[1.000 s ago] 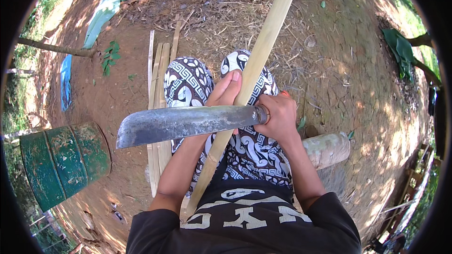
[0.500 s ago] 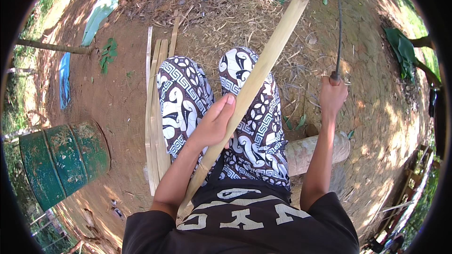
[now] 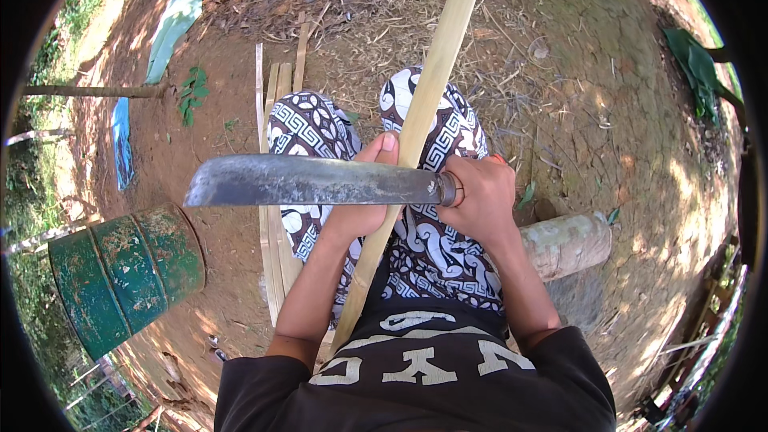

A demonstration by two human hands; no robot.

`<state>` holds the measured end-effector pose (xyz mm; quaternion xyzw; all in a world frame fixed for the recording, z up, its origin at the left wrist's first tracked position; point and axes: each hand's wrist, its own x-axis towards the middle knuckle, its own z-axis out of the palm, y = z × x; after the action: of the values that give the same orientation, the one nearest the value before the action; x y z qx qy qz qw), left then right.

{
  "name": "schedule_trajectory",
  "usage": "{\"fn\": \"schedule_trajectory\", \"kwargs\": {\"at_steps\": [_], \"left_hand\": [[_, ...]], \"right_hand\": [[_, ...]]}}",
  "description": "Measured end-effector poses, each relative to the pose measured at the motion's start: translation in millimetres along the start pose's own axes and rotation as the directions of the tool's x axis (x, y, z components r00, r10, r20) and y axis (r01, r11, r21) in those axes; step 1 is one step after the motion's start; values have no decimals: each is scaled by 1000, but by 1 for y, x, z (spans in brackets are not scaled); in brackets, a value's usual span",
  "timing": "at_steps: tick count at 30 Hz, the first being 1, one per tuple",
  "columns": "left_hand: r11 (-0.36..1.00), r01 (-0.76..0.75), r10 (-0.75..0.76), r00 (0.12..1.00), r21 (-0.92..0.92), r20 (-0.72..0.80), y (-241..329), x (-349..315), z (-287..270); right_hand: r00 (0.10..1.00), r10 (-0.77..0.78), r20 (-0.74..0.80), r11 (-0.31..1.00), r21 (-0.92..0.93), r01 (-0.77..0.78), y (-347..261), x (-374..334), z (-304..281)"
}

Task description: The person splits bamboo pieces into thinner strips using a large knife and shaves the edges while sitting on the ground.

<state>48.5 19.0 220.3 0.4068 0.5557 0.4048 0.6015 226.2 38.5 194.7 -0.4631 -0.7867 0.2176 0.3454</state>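
Note:
A long pale bamboo strip (image 3: 436, 72) slants up from my lap, past my right knee and out at the top. My left hand (image 3: 370, 184) is closed round its middle, thumb along the strip's side; the blade hides part of those fingers. In my right hand (image 3: 485, 194) is the handle of a machete (image 3: 312, 180). Its broad dark blade points left, lying flat across the view over the strip and my left hand. Whether the edge touches the bamboo I cannot tell.
Several split bamboo strips (image 3: 276, 272) lie on the ground beside my left leg. A rusty green drum (image 3: 128, 276) lies at the left. To the right of my thigh is a short log (image 3: 566, 246). Shavings (image 3: 384, 32) litter the dirt ahead, and a blue plastic piece (image 3: 122, 144) lies far left.
My right hand has swung the machete in from the far right, and its blade now lies across the strip. The strip's upper end has tilted left; my left hand still grips it.

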Motion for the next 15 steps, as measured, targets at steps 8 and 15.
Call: {"fn": "schedule_trajectory", "kwargs": {"at_steps": [8, 15], "left_hand": [[952, -258, 233, 960, 166, 157, -7, -5, -8], [881, -390, 371, 921, 268, 120, -24, 12, -2]], "right_hand": [[999, -39, 35, 997, -62, 41, 9, -6, -4], [980, -54, -190, 959, -282, -2, 87, -6, -3]]}}
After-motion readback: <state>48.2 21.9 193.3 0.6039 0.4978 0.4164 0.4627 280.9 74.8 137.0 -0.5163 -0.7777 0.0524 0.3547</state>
